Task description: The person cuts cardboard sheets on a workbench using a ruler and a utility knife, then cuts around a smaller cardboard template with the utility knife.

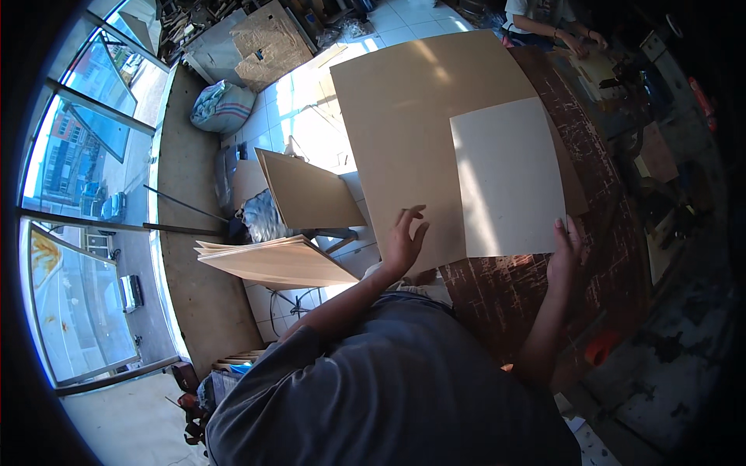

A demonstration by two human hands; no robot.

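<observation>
The white, rectangular, card-like sheet [509,182] lies over the right part of the large, tan, rectangular board [400,147], ahead of my hands, its long axis running away from my body. My right hand [565,252], the nearer, grasps the sheet's near right corner, off the board's right side; my left hand [406,241], empty and half curled, is at the board's near left part, contact undetermined.

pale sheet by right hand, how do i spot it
Find the scuffed reddish table, then the big tan board over it. The pale sheet overlaps that board, its near right corner at the right hand. It is smaller and whiter than the board.
</observation>
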